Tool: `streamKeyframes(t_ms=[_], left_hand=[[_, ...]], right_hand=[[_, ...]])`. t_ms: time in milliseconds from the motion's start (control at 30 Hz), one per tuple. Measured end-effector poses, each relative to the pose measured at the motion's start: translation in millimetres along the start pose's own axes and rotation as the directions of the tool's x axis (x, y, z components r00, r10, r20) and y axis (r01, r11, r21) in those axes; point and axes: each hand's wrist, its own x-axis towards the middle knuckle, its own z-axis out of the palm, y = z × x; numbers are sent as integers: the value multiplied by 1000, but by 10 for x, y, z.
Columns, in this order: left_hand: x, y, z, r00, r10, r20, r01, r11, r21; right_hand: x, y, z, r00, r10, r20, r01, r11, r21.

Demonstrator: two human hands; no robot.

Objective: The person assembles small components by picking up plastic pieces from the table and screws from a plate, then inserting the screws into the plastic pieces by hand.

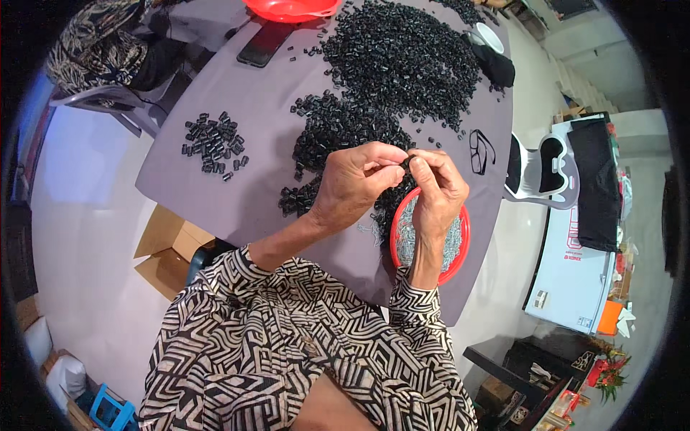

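Above the heap's near edge, my hands meet fingertip to fingertip. My right hand [438, 188] pinches a small black plastic piece [407, 164] between thumb and fingers. My left hand [353, 181] is closed in a pinch against that piece; whatever sits between its fingertips is too small to make out. Under my right wrist stands a red bowl [466, 241] filled with small silvery metal pieces [406, 241]. A few more metal pieces [370, 228] lie on the table beside the bowl. Loose black pieces [338, 128] are heaped just beyond my hands.
A larger black heap [402, 57] covers the table's far side. A smaller group of black cylinders [213, 144] lies left. Also on the table are a phone [264, 44], a red basin [291, 8] and eyeglasses [480, 152]. An open cardboard box [169, 248] stands below the left edge.
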Motion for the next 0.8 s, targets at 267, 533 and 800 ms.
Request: streamKeyframes(t_ms=[267,533,800], left_hand=[[14,-34,-11,998,64,-29,-61,994,94],[64,-32,-131,993,-114,35,118,983,-143],[106,-108,-179,984,-150,93,161,977,-137]], right_hand=[[-20,8,5,998,-59,20,61,989,-134],[11,-86,-33,934,-252,253,343,831,-438],[47,-12,-85,856,-329,397,514,615,-598]])
